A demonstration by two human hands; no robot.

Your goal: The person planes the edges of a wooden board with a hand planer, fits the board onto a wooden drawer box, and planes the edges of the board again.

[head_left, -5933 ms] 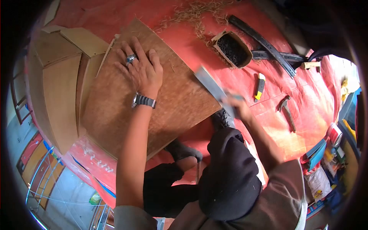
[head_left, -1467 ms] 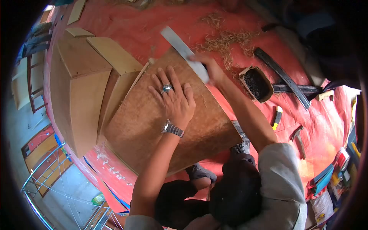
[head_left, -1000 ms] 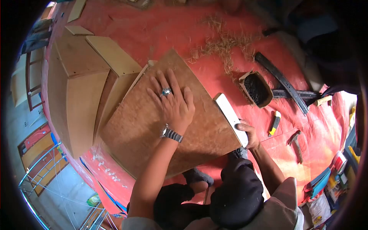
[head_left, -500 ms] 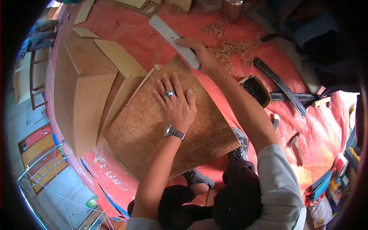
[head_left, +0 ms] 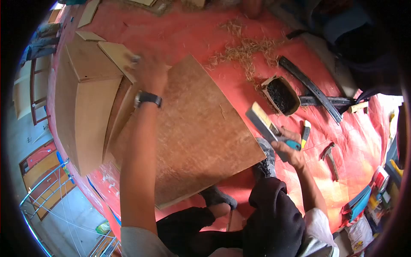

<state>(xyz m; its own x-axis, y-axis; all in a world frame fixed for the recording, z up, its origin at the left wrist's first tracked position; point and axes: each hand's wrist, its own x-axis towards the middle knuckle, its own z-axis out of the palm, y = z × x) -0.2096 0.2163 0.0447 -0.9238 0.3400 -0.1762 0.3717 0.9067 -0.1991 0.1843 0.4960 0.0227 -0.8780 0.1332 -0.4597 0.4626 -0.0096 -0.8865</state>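
Observation:
A brown wooden panel lies tilted in front of me, its left side by a box-like wooden piece. My right hand is closed round a hand plane with a grey body and a teal part, held right of the panel above the red sheet. My left hand, wearing a ring and a watch, is over the panel's far left edge, near a pale board. Motion blurs its fingers, so I cannot make out their shape or any contact.
The red sheet bears curly wood shavings, a box of black screws, dark metal rails, a yellow-and-black cutter and a hammer. Another person's dark clothing shows at upper right.
My right hand has brought the plane from the panel's far corner back toward me, to the right. My left hand has moved from flat on the panel to its far left edge.

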